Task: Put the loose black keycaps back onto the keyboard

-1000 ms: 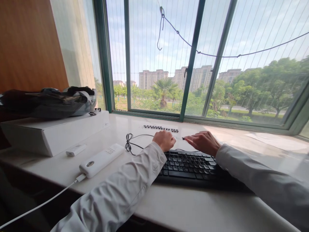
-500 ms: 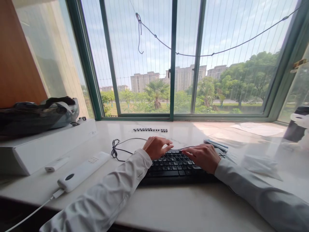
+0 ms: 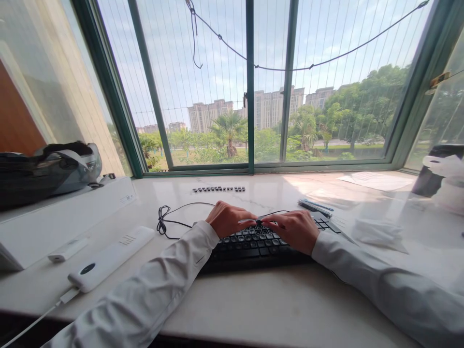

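Note:
My left hand (image 3: 229,220) and my right hand (image 3: 295,229) meet above the back row of a black keyboard (image 3: 253,252). A small black keycap (image 3: 258,223) sits between their fingertips, with the fingers of both hands closed on it. Several keys in the middle of the keyboard stand with caps on, while bare square key sockets show nearer the back. Part of the keyboard's right side lies under my right hand and sleeve. Behind it, a row of loose black keycaps (image 3: 219,189) is lined up on the white marble surface.
A black cable (image 3: 164,221) lies coiled left of the keyboard. Further left are a white power bank (image 3: 112,256), a smaller white device (image 3: 68,249) and a white box (image 3: 72,217) bearing a dark bag. Right of it lie thin tools (image 3: 315,208), a plastic bag (image 3: 379,232) and paper (image 3: 375,181).
My left hand has come down and right, relative to the keyboard, to join my right hand at the keycap. Both hands' fingertips now meet. The whole view has shifted slightly.

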Demonstrator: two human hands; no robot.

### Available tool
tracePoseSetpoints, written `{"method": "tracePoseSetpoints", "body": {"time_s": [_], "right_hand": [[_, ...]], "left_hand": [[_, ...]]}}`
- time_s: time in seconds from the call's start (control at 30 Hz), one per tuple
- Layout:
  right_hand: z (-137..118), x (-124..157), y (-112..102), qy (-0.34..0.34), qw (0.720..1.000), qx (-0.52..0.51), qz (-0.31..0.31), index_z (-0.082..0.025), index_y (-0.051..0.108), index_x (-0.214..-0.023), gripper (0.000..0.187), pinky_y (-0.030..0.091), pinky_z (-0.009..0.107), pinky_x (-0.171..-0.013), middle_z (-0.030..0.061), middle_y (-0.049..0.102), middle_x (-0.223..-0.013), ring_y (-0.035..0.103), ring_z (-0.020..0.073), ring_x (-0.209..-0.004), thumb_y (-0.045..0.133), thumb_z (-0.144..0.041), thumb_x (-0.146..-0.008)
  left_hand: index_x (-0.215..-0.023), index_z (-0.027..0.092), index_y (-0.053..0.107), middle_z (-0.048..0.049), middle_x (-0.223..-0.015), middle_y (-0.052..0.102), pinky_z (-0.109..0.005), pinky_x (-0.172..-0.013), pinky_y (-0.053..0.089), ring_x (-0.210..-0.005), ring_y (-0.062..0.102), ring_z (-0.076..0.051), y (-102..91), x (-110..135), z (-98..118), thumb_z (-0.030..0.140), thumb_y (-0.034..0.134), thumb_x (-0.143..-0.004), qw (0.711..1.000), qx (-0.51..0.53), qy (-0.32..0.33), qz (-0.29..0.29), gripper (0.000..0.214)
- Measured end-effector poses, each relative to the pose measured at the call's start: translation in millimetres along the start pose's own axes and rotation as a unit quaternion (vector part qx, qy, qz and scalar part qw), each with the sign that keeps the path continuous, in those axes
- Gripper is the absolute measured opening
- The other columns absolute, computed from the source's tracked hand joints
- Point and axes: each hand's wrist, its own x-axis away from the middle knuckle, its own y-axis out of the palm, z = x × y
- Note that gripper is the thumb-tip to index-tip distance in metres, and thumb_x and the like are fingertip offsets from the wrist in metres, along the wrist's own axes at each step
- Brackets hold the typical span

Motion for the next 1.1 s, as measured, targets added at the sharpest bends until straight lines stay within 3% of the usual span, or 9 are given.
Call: {"method": "tracePoseSetpoints", "body": {"time_s": [0.3, 0.57, 0.87, 1.1], "right_hand": [[-4.5, -0.7, -3.8, 0.01, 0.999, -0.037, 0.027, -0.034, 0.072, -0.095, 0.037, 0.032, 0.025, -0.054, -0.0025, 0.069, -0.062, 0.061, 0.0115, -0.055, 0.04, -0.053, -0.089], [-3.1, -6.3, -3.2, 0.079, 0.987, -0.134, -0.031, -0.034, 0.073, -0.094, 0.039, 0.032, 0.026, -0.053, -0.0008, 0.061, -0.054, 0.056, 0.0137, -0.052, 0.047, -0.06, -0.081], [-2.3, -8.5, 0.2, 0.072, 0.964, -0.249, -0.053, -0.025, 0.074, -0.091, 0.04, 0.03, 0.022, -0.051, -0.0022, 0.059, -0.055, 0.045, 0.0092, -0.053, 0.052, -0.057, -0.079], [-2.0, -8.2, 0.4, 0.065, 0.961, -0.261, -0.07, -0.024, 0.074, -0.094, 0.043, 0.03, 0.022, -0.052, -0.0015, 0.058, -0.057, 0.043, 0.0098, -0.054, 0.05, -0.057, -0.08]], "left_hand": [[-0.095, 0.034, 0.07, 0.008, -0.077, 0.072, -0.019, -0.05, 0.034, -0.059, 0.064, -0.007, 2.0, -1.4, -0.2, 0.046, 0.053, -0.084, 0.992, -0.028, 0.068, 0.102, 0.023], [-0.087, 0.029, 0.071, 0.0066, -0.071, 0.071, -0.019, -0.053, 0.038, -0.058, 0.064, -0.006, 6.0, 0.3, -0.8, 0.044, 0.056, -0.082, 0.993, -0.014, 0.064, 0.096, 0.022], [-0.085, 0.029, 0.071, 0.0076, -0.071, 0.071, -0.019, -0.054, 0.037, -0.058, 0.063, -0.006, 3.7, -0.3, 1.8, 0.041, 0.056, -0.082, 0.993, 0.006, 0.072, 0.096, 0.02], [-0.086, 0.029, 0.07, 0.0079, -0.071, 0.07, -0.02, -0.054, 0.037, -0.057, 0.061, -0.006, 5.5, 0.7, 0.9, 0.038, 0.057, -0.081, 0.993, 0.003, 0.078, 0.093, 0.017]]}}
